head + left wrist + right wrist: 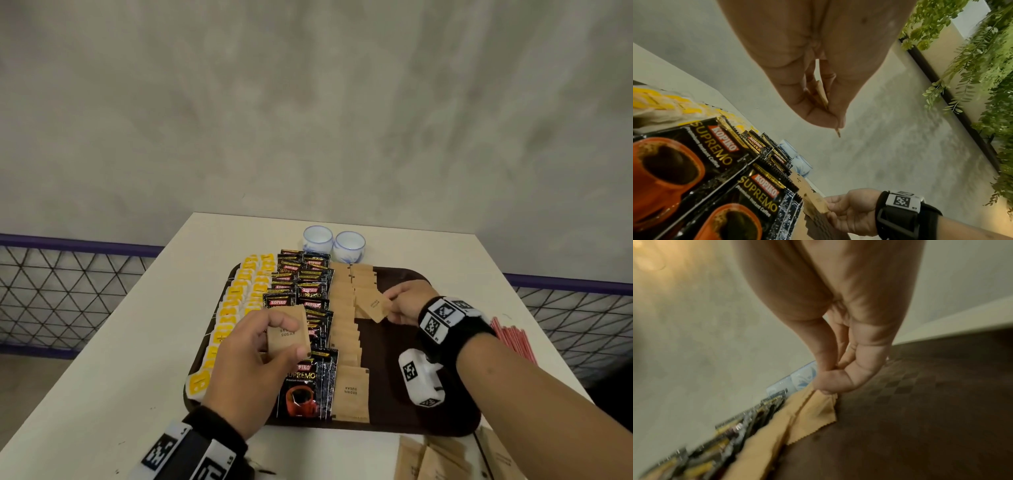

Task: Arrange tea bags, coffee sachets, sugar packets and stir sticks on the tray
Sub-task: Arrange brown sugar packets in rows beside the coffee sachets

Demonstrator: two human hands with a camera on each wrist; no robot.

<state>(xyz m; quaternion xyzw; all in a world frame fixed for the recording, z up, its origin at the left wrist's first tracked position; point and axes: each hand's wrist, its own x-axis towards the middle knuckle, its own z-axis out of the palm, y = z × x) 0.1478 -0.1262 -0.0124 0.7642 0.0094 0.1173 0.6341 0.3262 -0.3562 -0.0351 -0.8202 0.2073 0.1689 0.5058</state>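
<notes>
Your white bench (pixel 144 342) carried the brown tray (pixel 411 404), with tea bags (pixel 236 308) in the left rows, Kopiko coffee sachets (pixel 305 387) next, then brown sugar packets (pixel 346 329) running near to far. Red stir sticks (pixel 513 339) lay off the tray at the right. Your left hand (pixel 253 356) pinched a spare sugar packet (pixel 286 334) above the coffee. Your right hand (pixel 406 301), nearer the second sugar column, pinched a packet (pixel 371 306) by its right end, long axis pointing left toward that column.
</notes>
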